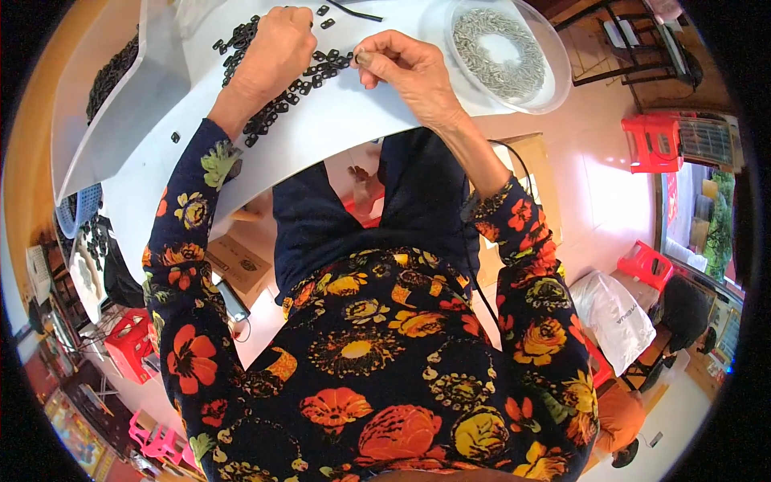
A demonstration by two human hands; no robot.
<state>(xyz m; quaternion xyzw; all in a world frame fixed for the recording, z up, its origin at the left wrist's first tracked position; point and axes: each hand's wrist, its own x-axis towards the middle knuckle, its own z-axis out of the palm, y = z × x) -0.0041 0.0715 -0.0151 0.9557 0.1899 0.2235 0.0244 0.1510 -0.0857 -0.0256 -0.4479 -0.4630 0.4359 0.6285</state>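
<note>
Many small black plastic pieces (pixel 267 120), roughly square with holes, lie scattered on the white tabletop (pixel 345 120). Over the left part of this pile is my left hand (pixel 277 56), back upward and fingers curled at the picture's top edge. Whatever those fingertips hold is hidden. To the right, my right hand (pixel 409 76) is closed in a pinch, thumb against forefinger, at the pile's right end. A small black piece (pixel 356 59) shows at its fingertips. Beside that hand stands a round clear plastic tub (pixel 554 88) with many small silvery metal parts (pixel 502 84) ringed inside it.
A white panel (pixel 100 120) rises at the table's left, with a dark heap (pixel 112 76) behind it. A black strip (pixel 357 12) lies at the far edge. Below left is a blue basket (pixel 80 210). Red stools (pixel 652 145) and a white sack (pixel 612 317) stand on the floor.
</note>
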